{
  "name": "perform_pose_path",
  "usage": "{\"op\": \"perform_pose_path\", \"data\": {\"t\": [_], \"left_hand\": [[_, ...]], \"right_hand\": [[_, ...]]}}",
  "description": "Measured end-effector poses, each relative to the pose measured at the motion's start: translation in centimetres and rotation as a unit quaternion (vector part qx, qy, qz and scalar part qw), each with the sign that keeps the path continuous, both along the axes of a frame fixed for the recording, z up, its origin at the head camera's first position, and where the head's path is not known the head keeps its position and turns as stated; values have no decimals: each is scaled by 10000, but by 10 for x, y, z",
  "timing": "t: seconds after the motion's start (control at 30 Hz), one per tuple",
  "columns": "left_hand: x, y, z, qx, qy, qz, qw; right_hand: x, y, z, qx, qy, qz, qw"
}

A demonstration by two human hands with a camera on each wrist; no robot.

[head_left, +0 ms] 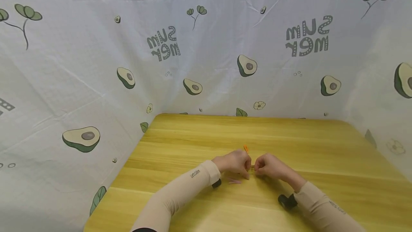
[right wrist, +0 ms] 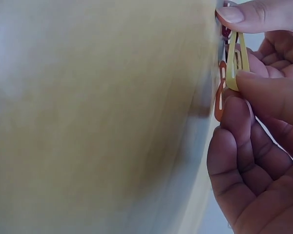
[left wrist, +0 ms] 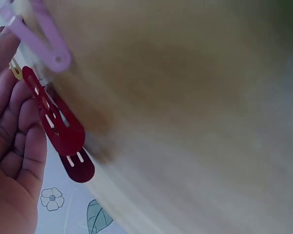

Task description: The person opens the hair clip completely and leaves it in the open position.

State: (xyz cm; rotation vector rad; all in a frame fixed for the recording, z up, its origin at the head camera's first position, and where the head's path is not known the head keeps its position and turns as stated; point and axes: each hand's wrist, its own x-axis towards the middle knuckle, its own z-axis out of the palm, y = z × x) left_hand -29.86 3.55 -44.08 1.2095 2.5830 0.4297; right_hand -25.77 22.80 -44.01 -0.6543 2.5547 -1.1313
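A yellow snap hair clip (right wrist: 230, 80) is stretched between my two hands. My right hand (head_left: 271, 167) pinches its rounded end between thumb and fingers. My left hand (head_left: 236, 162) holds the narrow end, its thumb at the top in the right wrist view. Beside the left fingers, in the left wrist view, a red hair clip (left wrist: 71, 139) overlaps a darker red clip (left wrist: 80, 171). A purple hair clip (head_left: 235, 181) lies on the table below the left hand. Past the hands lies an orange hair clip (head_left: 246, 148), partly hidden by the left hand.
The yellow wood-grain table (head_left: 193, 135) has rounded far corners. A white curtain (head_left: 219, 46) printed with avocados hangs behind it and along both sides. Dark wrist cameras (head_left: 287, 201) sit under both sleeves, close to the tabletop.
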Motion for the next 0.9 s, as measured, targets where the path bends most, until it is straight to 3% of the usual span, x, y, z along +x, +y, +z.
{"op": "perform_pose_path", "data": {"t": [0.47, 0.9], "left_hand": [[3, 1, 4, -38, -20, -1, 10000], [4, -1, -1, 59, -87, 58, 9999]], "right_hand": [[-4, -1, -1, 44, -8, -11, 10000], [0, -4, -4, 152, 148, 10, 9998]]}}
